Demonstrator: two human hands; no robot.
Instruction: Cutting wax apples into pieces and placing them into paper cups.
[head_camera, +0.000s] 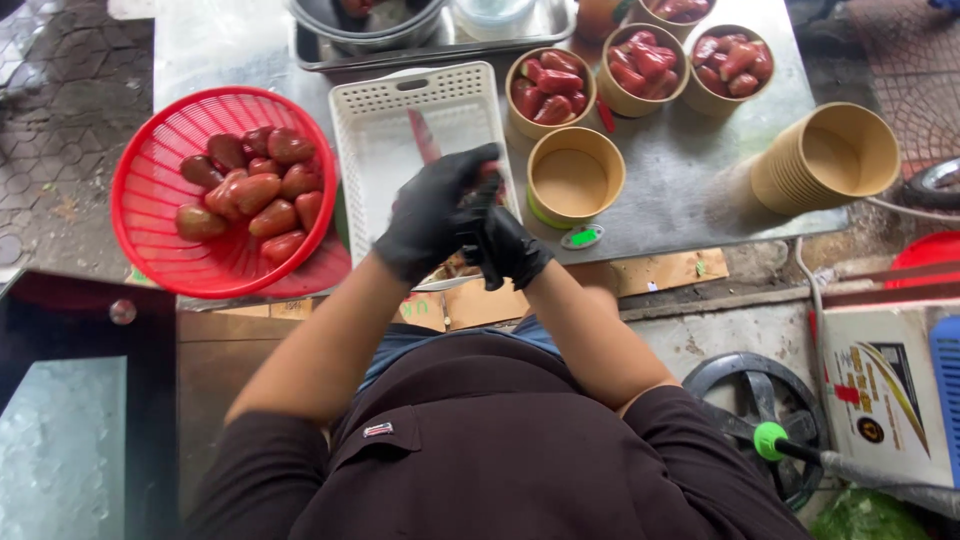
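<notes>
- Two black-gloved hands are meeting over a white basket (400, 110) on the desk (680, 190).
- Left hand (432, 212) is curling closed around a red fruit piece (490, 172).
- Right hand (508, 250) is gripping a knife (424, 137), blade pointing away.
- Whole fruits are lying in the red basket (160, 130) to the left.

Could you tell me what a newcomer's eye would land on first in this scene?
Probably the red basket of whole reddish fruit at left. At centre, two black-gloved hands, left hand and right hand, meet over a white tray. Paper cups of cut fruit stand behind.
</notes>
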